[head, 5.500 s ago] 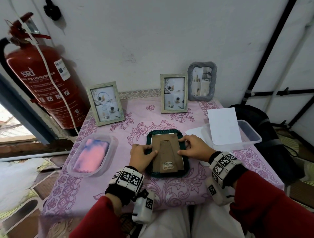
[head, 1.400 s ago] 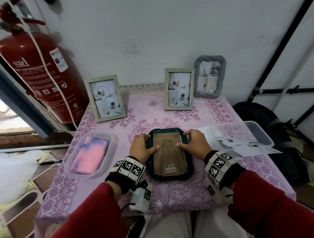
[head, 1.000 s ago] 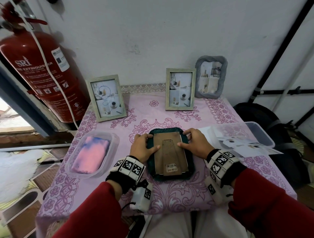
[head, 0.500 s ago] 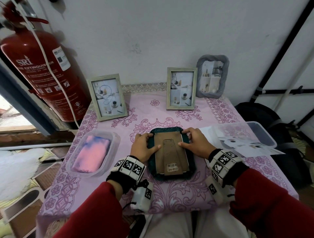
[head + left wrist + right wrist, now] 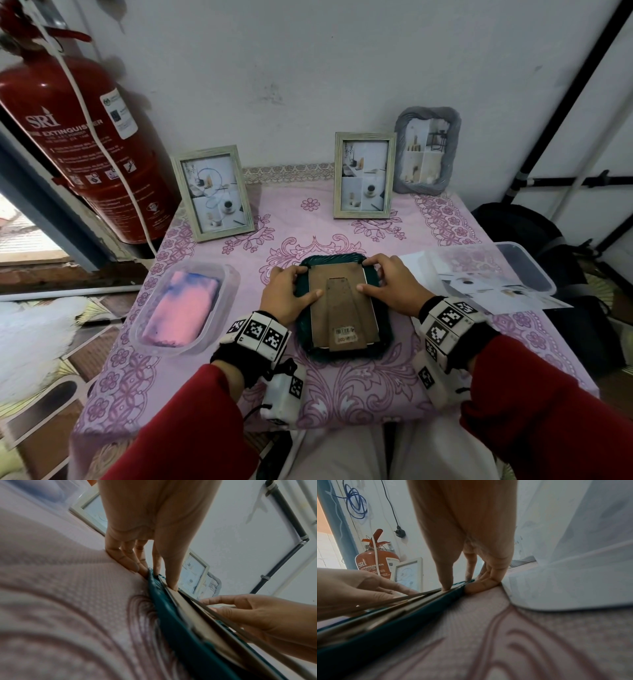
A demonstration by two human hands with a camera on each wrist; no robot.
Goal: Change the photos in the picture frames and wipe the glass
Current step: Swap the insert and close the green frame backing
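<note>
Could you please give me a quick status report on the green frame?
Left hand and right hand grip green frame, thumbs on brown backing. Frame face down on tablecloth. Nothing in the way.

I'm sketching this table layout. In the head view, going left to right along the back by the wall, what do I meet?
Fire extinguisher → pale wooden frame → second pale wooden frame → grey wavy frame.

glass side of dark green picture frame [image 5: 342,346]: face down between both hands, hidden | small barcode label on brown cardboard backing [image 5: 343,331]: text too small to read | red fire extinguisher [image 5: 75,144]: top cut off
</note>
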